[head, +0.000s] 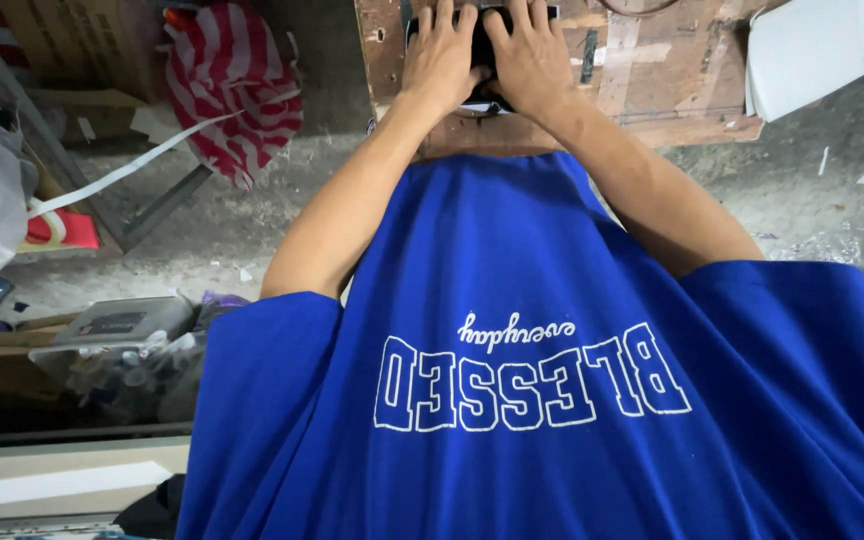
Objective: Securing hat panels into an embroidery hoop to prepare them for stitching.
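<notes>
Together, left hand (439, 55) and right hand (530, 55) press flat, fingers spread, side by side on a dark object (484, 50) atop the wooden board (652, 80).

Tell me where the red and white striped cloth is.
In the head view, the red and white striped cloth lies at the upper left, on the floor left of the wooden board where both hands press a dark object.
</notes>
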